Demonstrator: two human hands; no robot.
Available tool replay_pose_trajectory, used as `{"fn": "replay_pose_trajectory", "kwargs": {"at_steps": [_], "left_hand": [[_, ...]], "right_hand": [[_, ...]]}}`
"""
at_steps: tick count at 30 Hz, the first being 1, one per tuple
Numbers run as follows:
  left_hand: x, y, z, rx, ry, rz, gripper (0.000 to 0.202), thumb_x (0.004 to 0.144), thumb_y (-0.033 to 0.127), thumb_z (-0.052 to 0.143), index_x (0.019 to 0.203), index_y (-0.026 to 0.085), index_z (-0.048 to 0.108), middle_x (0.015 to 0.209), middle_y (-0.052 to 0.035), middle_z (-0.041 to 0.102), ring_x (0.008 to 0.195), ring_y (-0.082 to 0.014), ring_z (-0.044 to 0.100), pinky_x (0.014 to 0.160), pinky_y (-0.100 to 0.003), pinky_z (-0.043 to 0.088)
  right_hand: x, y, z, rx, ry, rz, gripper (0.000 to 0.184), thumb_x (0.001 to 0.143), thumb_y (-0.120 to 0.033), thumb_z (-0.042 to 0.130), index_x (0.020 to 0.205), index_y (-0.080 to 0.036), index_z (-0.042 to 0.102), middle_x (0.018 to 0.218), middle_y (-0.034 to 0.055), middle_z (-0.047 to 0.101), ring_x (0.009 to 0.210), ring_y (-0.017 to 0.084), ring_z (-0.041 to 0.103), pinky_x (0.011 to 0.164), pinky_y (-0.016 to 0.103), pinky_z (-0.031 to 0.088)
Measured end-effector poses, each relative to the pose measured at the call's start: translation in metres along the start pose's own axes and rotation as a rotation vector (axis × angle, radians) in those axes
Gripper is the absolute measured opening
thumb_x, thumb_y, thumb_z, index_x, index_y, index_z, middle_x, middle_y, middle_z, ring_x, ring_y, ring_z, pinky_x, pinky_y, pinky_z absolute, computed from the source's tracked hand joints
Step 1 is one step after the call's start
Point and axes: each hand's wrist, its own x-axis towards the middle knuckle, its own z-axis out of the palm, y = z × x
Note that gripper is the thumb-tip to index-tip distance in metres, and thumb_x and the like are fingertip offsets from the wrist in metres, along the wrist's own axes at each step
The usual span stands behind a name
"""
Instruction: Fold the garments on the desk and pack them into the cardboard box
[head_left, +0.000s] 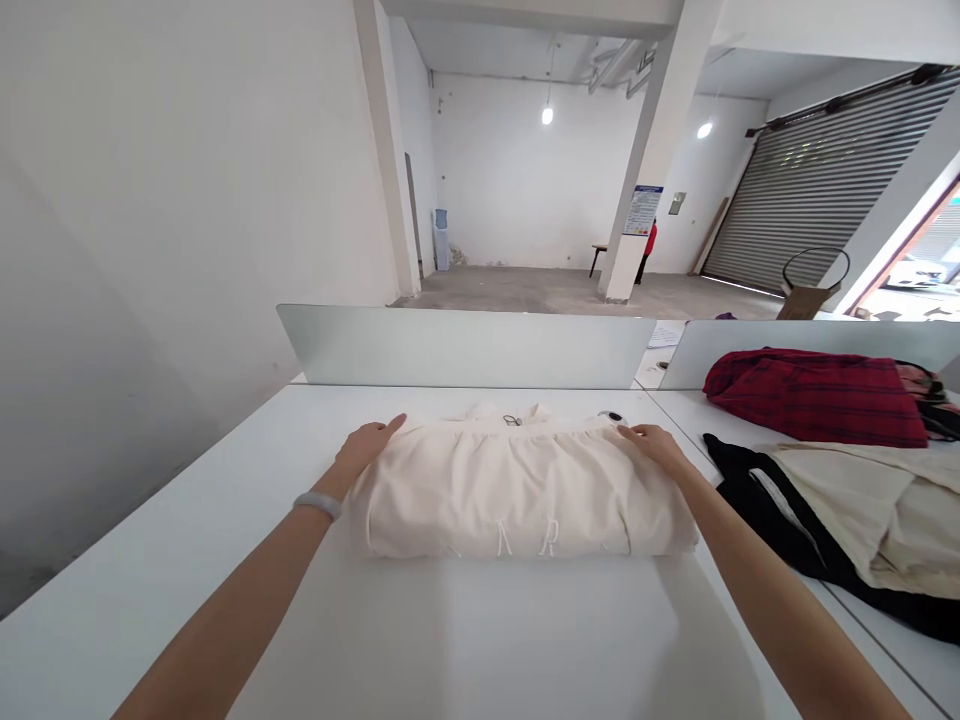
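Note:
A folded cream garment [517, 495] with faint white lettering lies on the white table [420, 640] in front of me. My left hand [367, 445] rests on its far left corner, fingers stretched out flat along the edge. My right hand [651, 443] lies on the far right corner, fingers flat and together, touching the cloth. A pale bracelet [318, 504] sits on my left wrist. Neither hand visibly grips the fabric.
A grey divider panel [465, 348] stands behind the garment. To the right lie a red plaid garment [810, 395], a black garment [795, 530] and a beige one [877, 510]. A pillar [652, 160] and roller shutter [825, 180] stand beyond; a person in red is far off.

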Motion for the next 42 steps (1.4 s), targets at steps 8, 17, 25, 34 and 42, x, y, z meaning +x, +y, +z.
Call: {"fn": "replay_pose_trajectory", "kwargs": {"at_steps": [8,17,25,34,42], "left_hand": [[0.023,0.022,0.026,0.024,0.186,0.109,0.048,0.089,0.044,0.030,0.123,0.019,0.052,0.130,-0.0139,0.053,0.121,-0.0335,0.046,0.092,-0.042,0.039],[-0.024,-0.033,0.013,-0.207,0.054,0.036,0.071,0.084,0.061,0.036,0.136,0.014,0.039,0.130,-0.0149,0.052,0.116,-0.0296,0.052,0.093,-0.039,0.044],[-0.128,-0.075,0.018,-0.364,0.034,0.052,0.046,0.075,0.065,0.047,0.087,0.023,0.063,0.094,-0.0022,0.066,0.088,-0.0225,0.060,0.070,-0.028,0.046],[-0.141,-0.054,0.053,-0.567,0.297,0.142,0.029,0.083,0.043,0.045,0.065,0.021,0.039,0.056,0.0057,0.035,0.055,-0.0119,0.034,0.054,-0.023,0.027],[-0.148,-0.066,0.055,-0.708,0.387,0.136,0.028,0.088,0.044,0.034,0.076,0.022,0.045,0.070,0.0027,0.048,0.068,-0.0127,0.048,0.065,-0.022,0.041]], "right_hand": [[0.020,-0.014,0.014,0.025,0.132,0.018,0.041,0.087,-0.040,0.038,0.113,-0.016,0.060,0.103,0.0127,0.065,0.096,0.024,0.058,0.077,0.030,0.040],[-0.028,0.043,-0.009,0.190,0.027,0.015,0.060,0.082,-0.056,0.048,0.125,-0.015,0.054,0.104,0.0118,0.065,0.093,0.021,0.060,0.079,0.029,0.044],[-0.139,0.085,-0.002,0.330,-0.032,0.004,0.048,0.078,-0.063,0.051,0.069,-0.017,0.059,0.061,0.0004,0.052,0.060,0.013,0.048,0.053,0.024,0.033],[-0.148,0.060,0.023,0.630,0.226,-0.111,0.041,0.077,-0.058,0.054,0.071,-0.018,0.053,0.062,-0.0025,0.041,0.060,0.011,0.034,0.053,0.023,0.028],[-0.140,0.093,0.025,0.716,0.308,-0.017,0.038,0.075,-0.057,0.058,0.072,-0.019,0.056,0.062,-0.0030,0.041,0.061,0.012,0.037,0.057,0.025,0.034]]}}
